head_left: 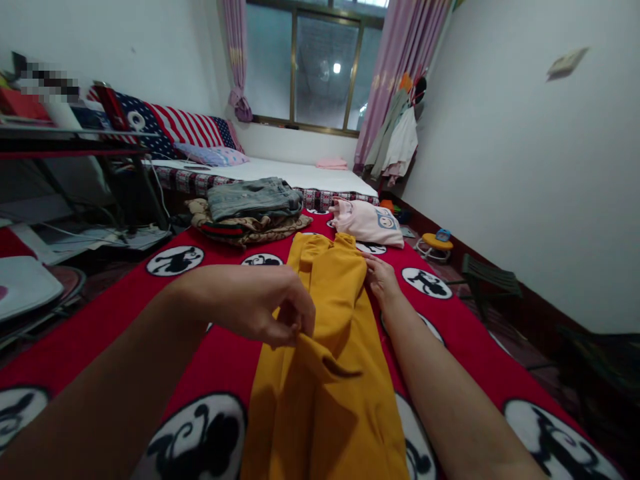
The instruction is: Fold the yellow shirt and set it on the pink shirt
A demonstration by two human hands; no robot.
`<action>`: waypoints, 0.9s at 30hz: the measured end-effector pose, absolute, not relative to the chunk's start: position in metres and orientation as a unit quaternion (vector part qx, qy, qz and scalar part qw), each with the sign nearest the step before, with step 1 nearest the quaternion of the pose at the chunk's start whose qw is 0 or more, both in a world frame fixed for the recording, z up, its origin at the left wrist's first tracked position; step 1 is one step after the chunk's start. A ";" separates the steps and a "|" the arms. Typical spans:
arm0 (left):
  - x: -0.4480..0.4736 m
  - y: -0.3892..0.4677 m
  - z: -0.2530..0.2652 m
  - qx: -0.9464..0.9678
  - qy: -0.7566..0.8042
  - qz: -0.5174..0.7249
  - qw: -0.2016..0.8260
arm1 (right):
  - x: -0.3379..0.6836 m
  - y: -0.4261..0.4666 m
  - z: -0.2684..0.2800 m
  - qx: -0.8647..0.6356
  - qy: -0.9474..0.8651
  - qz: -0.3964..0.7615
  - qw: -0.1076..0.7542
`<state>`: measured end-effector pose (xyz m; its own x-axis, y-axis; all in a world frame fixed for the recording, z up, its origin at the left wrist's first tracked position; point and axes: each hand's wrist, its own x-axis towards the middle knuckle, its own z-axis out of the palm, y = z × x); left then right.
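Observation:
A mustard-yellow garment lies stretched lengthwise on a red blanket printed with black-and-white round figures. My left hand pinches a fold of the yellow cloth near its middle and lifts it slightly. My right hand rests flat on the garment's right edge, farther away, with its fingers touching the cloth.
A pile of folded clothes with grey jeans on top sits at the blanket's far end, beside a pink sweatshirt. Behind is a bed under a window. A dark table stands left; small stools and a wall lie right.

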<state>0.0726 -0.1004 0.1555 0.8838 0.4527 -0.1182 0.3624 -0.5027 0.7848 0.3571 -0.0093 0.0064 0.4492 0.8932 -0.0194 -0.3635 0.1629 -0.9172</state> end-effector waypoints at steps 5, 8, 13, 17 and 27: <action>0.075 -0.108 0.162 0.872 0.152 -0.019 0.466 | 0.357 -0.014 0.004 -0.524 -0.347 0.451 0.634; 0.083 -0.088 0.146 0.865 0.201 0.030 0.460 | 0.356 -0.016 0.006 -0.526 -0.380 0.453 0.611; 0.110 -0.033 0.070 0.802 0.395 0.295 0.338 | 0.348 -0.027 0.022 -0.492 -0.444 0.505 0.553; 0.120 -0.015 0.029 0.775 0.412 0.338 0.340 | 0.351 -0.044 0.046 -0.463 -0.532 0.566 0.427; 0.111 -0.015 0.025 0.805 0.414 0.265 0.333 | 0.333 -0.070 0.091 -0.565 -0.759 0.274 0.173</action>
